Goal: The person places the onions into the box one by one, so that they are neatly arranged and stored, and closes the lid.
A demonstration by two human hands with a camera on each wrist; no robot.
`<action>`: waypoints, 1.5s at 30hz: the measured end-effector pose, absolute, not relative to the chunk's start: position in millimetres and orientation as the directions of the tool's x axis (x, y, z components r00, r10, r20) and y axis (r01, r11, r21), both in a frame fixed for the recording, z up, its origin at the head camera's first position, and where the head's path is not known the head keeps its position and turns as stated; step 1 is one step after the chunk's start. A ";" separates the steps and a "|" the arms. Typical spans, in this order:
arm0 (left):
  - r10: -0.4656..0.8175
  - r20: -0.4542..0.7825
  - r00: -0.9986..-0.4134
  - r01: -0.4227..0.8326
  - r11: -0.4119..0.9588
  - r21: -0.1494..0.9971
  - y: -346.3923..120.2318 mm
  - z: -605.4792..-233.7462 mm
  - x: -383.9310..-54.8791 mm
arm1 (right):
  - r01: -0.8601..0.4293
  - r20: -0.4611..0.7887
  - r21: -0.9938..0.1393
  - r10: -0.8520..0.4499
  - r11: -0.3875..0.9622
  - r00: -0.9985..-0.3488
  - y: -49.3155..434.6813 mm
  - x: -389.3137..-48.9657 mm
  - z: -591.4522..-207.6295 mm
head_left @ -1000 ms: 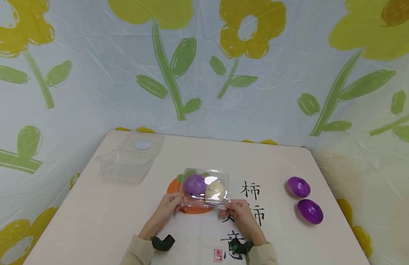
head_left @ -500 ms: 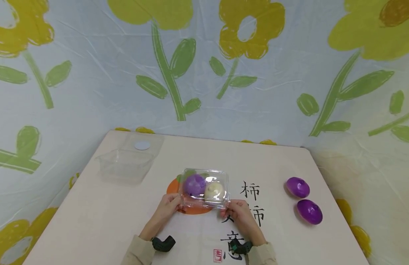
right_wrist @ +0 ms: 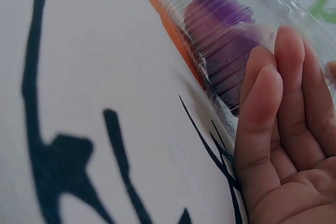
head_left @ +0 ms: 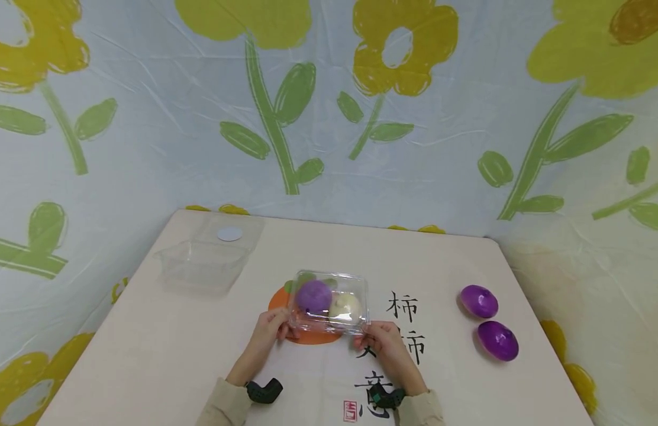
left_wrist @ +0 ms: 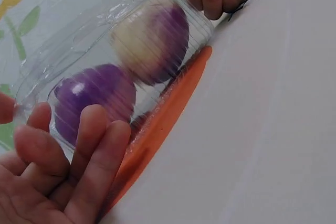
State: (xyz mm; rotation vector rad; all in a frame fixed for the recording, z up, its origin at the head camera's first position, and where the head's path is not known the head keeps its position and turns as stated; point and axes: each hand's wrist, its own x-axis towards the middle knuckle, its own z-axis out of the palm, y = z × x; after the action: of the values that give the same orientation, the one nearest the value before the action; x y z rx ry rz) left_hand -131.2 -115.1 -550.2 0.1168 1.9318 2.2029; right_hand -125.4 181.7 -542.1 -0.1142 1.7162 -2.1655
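A clear plastic box (head_left: 331, 273) is held between the two hands, in front of the body. Its near left corner is pinched by the left hand (head_left: 269, 331) and its near right corner by the right hand (head_left: 384, 342); in the wrist views, some fingers of each hand are seen beside the box wall. Inside, a purple onion (head_left: 314, 297) is set nearer the left hand and a pale onion (head_left: 346, 308) nearer the right, its underside shown partly purple in the left wrist view. Whether the box is rested on the surface (head_left: 142, 349) or held just above it cannot be told.

An orange fruit print (head_left: 318, 339) is partly covered by the box. Black characters (head_left: 416, 344) are printed beside and partly under the right hand, and a red stamp (head_left: 350, 410) between the wrists. A dark device (head_left: 264, 391) is worn at the left wrist and another at the right, by light sleeves (head_left: 225, 405).

Well to the right of the right hand, two purple onions (head_left: 497, 341) are placed just beside each other. Beyond the left hand, farther left, an open box (head_left: 198, 275) is seen with its lid folded back and a white label (head_left: 229, 234) on it. Past everything, a flowered sheet (head_left: 329, 177) is hung.
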 end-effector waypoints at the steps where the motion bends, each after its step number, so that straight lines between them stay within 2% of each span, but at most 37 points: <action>1: 0.201 -0.070 -0.977 -0.097 -0.124 0.988 -115.1 -551.0 -131.2 | 0.236 -0.165 -0.954 -0.336 -0.184 -0.927 181.7 -125.4 -542.1; 16: 0.237 -0.011 -0.971 -0.053 -0.169 0.984 -116.8 -553.2 -129.4 | 0.220 -0.155 -0.962 -0.334 -0.165 -0.930 180.9 -125.0 -541.4; 27: 0.198 -0.045 -0.979 -0.071 -0.122 0.990 -116.2 -552.6 -128.3 | 0.239 -0.184 -0.960 -0.311 -0.148 -0.932 179.4 -123.5 -539.2; 33: 0.185 -0.055 -0.981 -0.077 -0.114 0.991 -115.1 -554.2 -129.2 | 0.213 -0.159 -0.964 -0.299 -0.157 -0.941 179.0 -122.6 -538.9; 39: 0.119 -0.049 -0.992 -0.061 -0.102 0.993 -113.2 -555.0 -130.1 | 0.167 -0.148 -0.969 -0.114 -0.183 -0.982 177.2 -122.4 -542.6; 45: -0.056 0.016 -0.998 0.023 -0.122 0.992 -113.7 -558.5 -131.1 | 0.054 -0.074 -0.979 0.098 -0.195 -0.992 176.8 -122.7 -543.4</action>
State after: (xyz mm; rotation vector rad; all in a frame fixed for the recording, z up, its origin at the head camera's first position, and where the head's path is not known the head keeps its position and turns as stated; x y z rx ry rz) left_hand -131.1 -113.7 -558.5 -0.0397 2.1149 2.3933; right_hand -122.7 176.8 -543.4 0.1902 2.0115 -2.4435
